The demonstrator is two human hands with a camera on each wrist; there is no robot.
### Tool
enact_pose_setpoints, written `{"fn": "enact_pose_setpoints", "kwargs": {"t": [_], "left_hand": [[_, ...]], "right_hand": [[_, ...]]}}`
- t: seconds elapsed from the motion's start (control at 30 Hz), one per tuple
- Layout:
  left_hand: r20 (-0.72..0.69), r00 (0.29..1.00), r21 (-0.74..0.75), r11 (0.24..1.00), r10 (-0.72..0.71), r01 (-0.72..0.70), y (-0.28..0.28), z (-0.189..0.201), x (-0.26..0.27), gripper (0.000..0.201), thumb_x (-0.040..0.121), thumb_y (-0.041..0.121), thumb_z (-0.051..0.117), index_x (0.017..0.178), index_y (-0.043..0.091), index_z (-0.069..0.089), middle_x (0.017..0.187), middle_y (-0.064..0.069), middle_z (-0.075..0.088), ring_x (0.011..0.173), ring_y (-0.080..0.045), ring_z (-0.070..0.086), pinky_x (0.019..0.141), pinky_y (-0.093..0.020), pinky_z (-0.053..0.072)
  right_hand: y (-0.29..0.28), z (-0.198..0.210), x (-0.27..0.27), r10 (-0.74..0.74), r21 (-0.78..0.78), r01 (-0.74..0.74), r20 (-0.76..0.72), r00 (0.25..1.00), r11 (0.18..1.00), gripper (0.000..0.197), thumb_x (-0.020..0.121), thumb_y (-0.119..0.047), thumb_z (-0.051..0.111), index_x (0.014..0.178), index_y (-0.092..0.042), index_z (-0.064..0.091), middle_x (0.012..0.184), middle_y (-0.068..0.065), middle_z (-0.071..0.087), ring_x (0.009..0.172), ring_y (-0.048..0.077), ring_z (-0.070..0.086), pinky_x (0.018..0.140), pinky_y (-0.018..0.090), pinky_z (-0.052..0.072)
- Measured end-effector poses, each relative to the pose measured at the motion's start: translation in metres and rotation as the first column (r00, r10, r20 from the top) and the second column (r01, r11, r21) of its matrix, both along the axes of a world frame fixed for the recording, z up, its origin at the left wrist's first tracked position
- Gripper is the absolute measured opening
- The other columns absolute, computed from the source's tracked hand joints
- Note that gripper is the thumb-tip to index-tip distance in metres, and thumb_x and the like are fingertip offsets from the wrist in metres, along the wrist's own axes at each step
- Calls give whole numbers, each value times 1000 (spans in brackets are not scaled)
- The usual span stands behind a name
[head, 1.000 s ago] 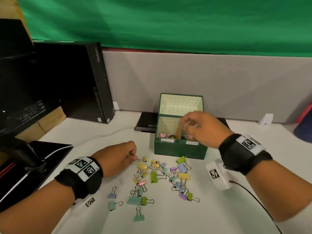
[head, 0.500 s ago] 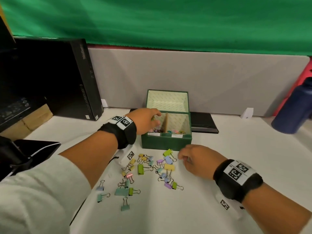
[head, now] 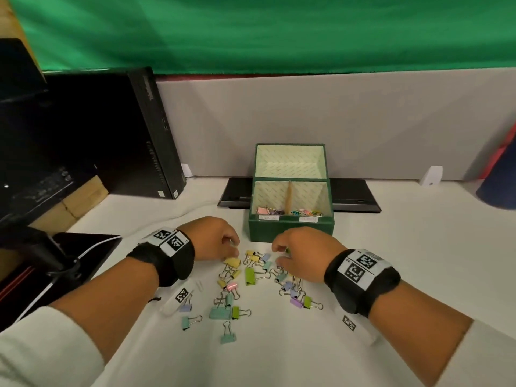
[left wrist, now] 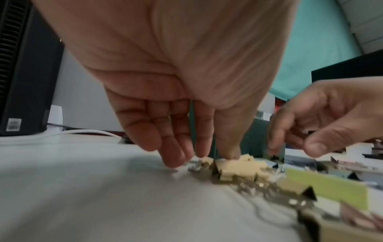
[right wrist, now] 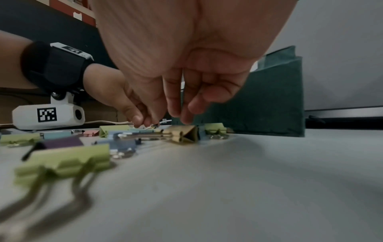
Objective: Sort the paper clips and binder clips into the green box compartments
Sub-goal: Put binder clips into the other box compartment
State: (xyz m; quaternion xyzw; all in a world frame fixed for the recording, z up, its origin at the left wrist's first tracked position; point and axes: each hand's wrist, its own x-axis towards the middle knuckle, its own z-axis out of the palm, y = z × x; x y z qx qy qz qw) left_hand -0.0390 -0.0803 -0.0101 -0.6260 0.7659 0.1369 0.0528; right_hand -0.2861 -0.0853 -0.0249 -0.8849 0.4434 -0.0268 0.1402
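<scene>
The green box [head: 290, 229] stands open on the table; its left compartment holds binder clips [head: 268, 211], its right one paper clips [head: 307, 212]. Several pastel binder clips [head: 252, 276] lie scattered in front of it. My left hand [head: 233, 251] is down at the pile's far left, thumb and forefinger pinching a yellow binder clip [left wrist: 238, 165] that lies on the table. My right hand [head: 279, 251] is at the pile's far right, close to the box front, pinching a small green binder clip [head: 287, 250] between thumb and forefinger. Both palms hide the grips in the head view.
A black computer tower [head: 134, 135] and a white cable [head: 92, 247] are at the left. A flat black device [head: 354, 195] lies behind the box against the grey partition [head: 363, 121]. A dark blue bottle [head: 499, 185] stands at the far right.
My left hand has come back from the box's left compartment down to the pile. My right hand has slid forward from the pile's right edge to the green clip by the box.
</scene>
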Motion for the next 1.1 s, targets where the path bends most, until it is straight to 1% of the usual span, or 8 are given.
{"fn": "enact_pose_setpoints", "kwargs": {"t": [0.13, 0.37, 0.47, 0.53, 0.63, 0.73, 0.97, 1.1], "left_hand": [[-8, 1000, 16, 1000, 2, -1, -4, -9, -7, 21, 87, 39, 69, 108, 35, 68, 97, 12, 63, 88, -9, 60, 77, -24, 49], [-141, 989, -31, 998, 46, -51, -9, -7, -11, 13, 82, 25, 68, 84, 31, 56, 88, 8, 64, 81, -15, 61, 72, -30, 55], [-249, 967, 42, 998, 45, -36, -5, -6, -10, 20, 88, 14, 60, 93, 32, 52, 89, -1, 68, 74, -20, 68, 67, -40, 61], [-254, 967, 68, 998, 30, -13, -5, -6, -10, 25, 92, 7, 51, 102, 30, 52, 94, -4, 68, 77, -22, 68, 65, -37, 58], [-148, 989, 28, 1000, 17, -13, -5, 1, -15, 25, 96, 16, 48, 110, 30, 64, 110, 8, 60, 96, -13, 56, 82, -25, 44], [-110, 993, 37, 998, -40, 44, -1, 1, -22, 33, 91, 38, 62, 123, 35, 65, 107, 13, 53, 93, -9, 49, 81, -24, 39], [-77, 997, 50, 999, -2, 6, 2, -9, -29, 18, 86, 38, 71, 97, 24, 71, 105, 5, 64, 88, -13, 58, 68, -24, 42], [-192, 976, 44, 995, 99, -92, 5, -5, -17, 24, 88, 44, 67, 91, 21, 67, 92, 6, 66, 83, -13, 60, 72, -27, 49]], "right_hand": [[-1, -3, 10, -28, 49, 33, -91, 995, 998, 22, 90, -34, 62, 111, -33, 66, 105, -7, 62, 94, 17, 58, 81, 29, 50], [-2, -3, 13, 0, 114, 3, -25, 1000, 993, 21, 92, -19, 57, 102, -32, 70, 105, -10, 65, 92, 14, 61, 80, 25, 49], [-1, -3, 13, 19, 89, -19, 4, 1000, 996, 18, 92, -20, 55, 87, -32, 67, 98, -12, 63, 87, 13, 60, 76, 24, 48], [1, -1, 12, 25, 50, -26, 22, 999, 998, 14, 94, -28, 56, 96, -32, 70, 97, -11, 59, 88, 13, 59, 78, 26, 50], [4, 2, 11, 70, 37, -69, -8, 998, 997, 33, 94, -42, 56, 128, -39, 60, 116, -10, 55, 107, 14, 55, 92, 32, 49], [3, 3, 14, 140, 43, -137, -84, 987, 990, 45, 96, -45, 54, 141, -43, 49, 132, -8, 52, 120, 17, 46, 101, 38, 44], [2, -3, 12, 127, 70, -124, -41, 991, 990, 9, 89, -26, 62, 93, -33, 67, 92, -12, 64, 84, 10, 60, 79, 31, 56], [3, -3, 11, 137, 36, -137, 20, 990, 990, 4, 91, -30, 60, 92, -32, 63, 95, -12, 59, 85, 10, 58, 79, 29, 54]]}}
